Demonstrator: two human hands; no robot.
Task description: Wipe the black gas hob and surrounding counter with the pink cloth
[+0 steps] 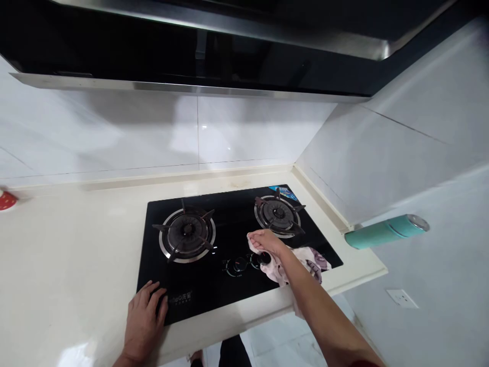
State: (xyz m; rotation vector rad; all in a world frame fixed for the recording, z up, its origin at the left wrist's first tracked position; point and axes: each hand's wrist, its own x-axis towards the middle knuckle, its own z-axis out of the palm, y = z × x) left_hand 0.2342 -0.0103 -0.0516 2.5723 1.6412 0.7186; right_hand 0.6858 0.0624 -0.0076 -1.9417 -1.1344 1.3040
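A black glass gas stove (225, 224) is set into the pale counter, with a left burner (187, 229) and a right burner (278, 213). My right hand (266, 241) is closed on a corner of a white and purple cloth (305, 260), just in front of the right burner. The rest of the cloth trails to the right under my forearm, over the stove's front edge. Beside the hand are two control knobs, the left knob (240, 264) and the right knob (264, 258). My left hand (145, 316) rests with fingers spread on the stove's front left corner.
A teal flask (385, 232) stands at the counter's right end by the wall. The range hood (191, 56) hangs low across the top. A red spotted object (6, 200) is at the far left. A wall socket (402, 298) sits below the counter's right end.
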